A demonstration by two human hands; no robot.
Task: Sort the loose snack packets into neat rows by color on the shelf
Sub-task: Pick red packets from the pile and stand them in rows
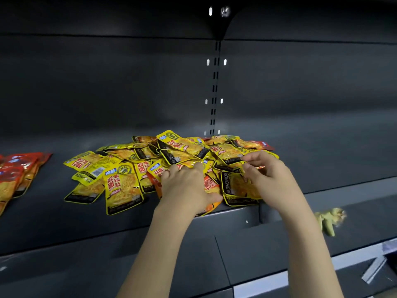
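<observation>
Mixed pile [182, 160] of snack packets heaped mid-shelf, mostly yellow, with a few red and orange ones buried inside. Both hands working at the pile's near edge.

Left hand [189, 186] spread wide and flat, fingers resting on packets at the front of the pile, thumb lying over an orange packet [211, 206] right at the pile's near rim. Right hand [266, 171] just right of the left, fingers curled narrow around a yellow packet [238, 186] on the pile's right flank, thumb and forefinger pinched close; exact grip partly hidden.

Red packets [15, 175] already gathered in a row well left of the pile. 1 yellow packet [122, 190] jutting from the pile's front-left side toward the shelf [64, 229] edge.

Likely trouble from here: slick packets sliding off the pile's near side and over the shelf lip if pulled from below; orange confused with red or yellow under dim light; buried reds missed beneath yellow layers.
</observation>
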